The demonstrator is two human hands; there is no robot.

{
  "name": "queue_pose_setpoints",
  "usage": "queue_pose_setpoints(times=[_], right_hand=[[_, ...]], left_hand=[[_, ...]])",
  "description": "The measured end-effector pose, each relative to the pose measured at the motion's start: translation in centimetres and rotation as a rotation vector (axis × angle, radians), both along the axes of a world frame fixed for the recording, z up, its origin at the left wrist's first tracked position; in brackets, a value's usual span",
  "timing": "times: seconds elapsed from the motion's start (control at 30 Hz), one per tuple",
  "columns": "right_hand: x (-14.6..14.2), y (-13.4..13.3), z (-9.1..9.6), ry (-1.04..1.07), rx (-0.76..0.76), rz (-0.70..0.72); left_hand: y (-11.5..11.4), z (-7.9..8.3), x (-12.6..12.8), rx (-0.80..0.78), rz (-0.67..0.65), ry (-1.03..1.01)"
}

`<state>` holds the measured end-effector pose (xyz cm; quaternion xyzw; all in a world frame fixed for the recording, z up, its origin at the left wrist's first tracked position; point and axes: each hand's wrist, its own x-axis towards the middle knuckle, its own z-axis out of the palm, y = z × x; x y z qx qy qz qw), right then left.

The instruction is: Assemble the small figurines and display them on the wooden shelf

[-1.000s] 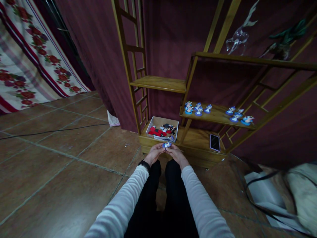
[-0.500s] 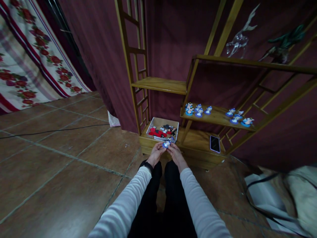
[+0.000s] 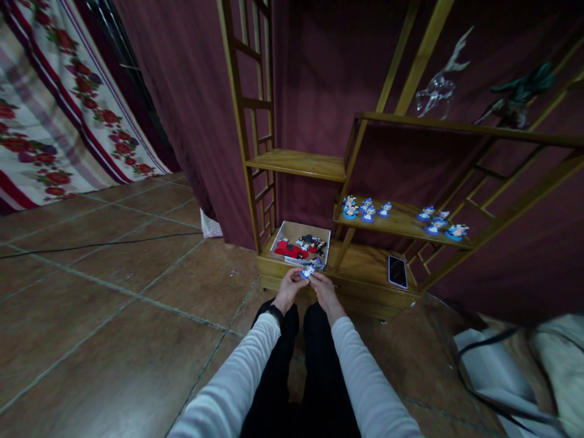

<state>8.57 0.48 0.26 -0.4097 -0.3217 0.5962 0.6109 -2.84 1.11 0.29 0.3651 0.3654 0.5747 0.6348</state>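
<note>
My left hand [image 3: 289, 285] and my right hand [image 3: 325, 286] meet in front of my knees, fingers pinched together on a small blue and white figurine [image 3: 309, 271] held between them. Just beyond the hands an open cardboard box [image 3: 300, 243] holds red, black and blue pieces; it stands on the bottom board of a wooden shelf unit [image 3: 365, 267]. Several similar blue figurines [image 3: 365, 208] stand in a group on the middle shelf, and another group of figurines [image 3: 438, 221] stands further right.
A phone [image 3: 396, 271] lies on the bottom board, right of the box. A glass deer [image 3: 438, 82] and a dark green ornament [image 3: 517, 94] stand on the top shelf. A black cable [image 3: 91, 243] crosses the tiled floor at left. Bags and cloth [image 3: 524, 365] lie at right.
Both hands stay together on the figurine and have turned it slightly. The camera view has tilted a little, so everything sits lower in the picture.
</note>
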Motion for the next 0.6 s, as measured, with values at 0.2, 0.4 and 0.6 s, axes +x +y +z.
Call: queue_pose_setpoints(times=[0.2, 0.4, 0.6], right_hand=[[-0.13, 0.01, 0.19, 0.024, -0.046, 0.002], [-0.37, 0.23, -0.31, 0.099, -0.039, -0.108], [-0.54, 0.33, -0.68, 0.085, -0.033, -0.162]], left_hand=[[-0.02, -0.02, 0.01, 0.008, 0.042, 0.037], [-0.06, -0.19, 0.23, -0.037, 0.087, 0.018], [-0.49, 0.03, 0.24, -0.105, 0.052, -0.065]])
